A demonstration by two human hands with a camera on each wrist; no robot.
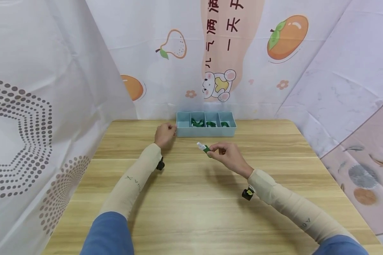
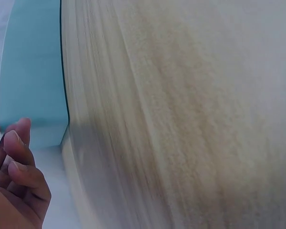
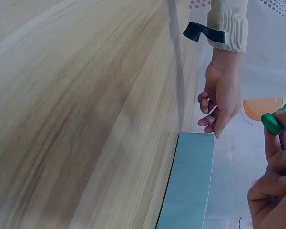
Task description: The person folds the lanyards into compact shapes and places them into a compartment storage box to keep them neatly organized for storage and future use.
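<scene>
A light-blue divided box stands at the back of the table. My left hand is at its left end, with curled fingertips and thumb at the rim; the left wrist view shows these fingers beside the box's corner. To the right and in front of the box, my right hand pinches a small green band with a white end, held above the table. Only its green part shows clearly in the right wrist view. Its exact kind is unclear.
Green ribbon-like pieces lie in three of the box's compartments; the leftmost shows bare blue. The wood-grain table extends toward me. A printed cloth hangs right behind the box, with more cloth at both sides.
</scene>
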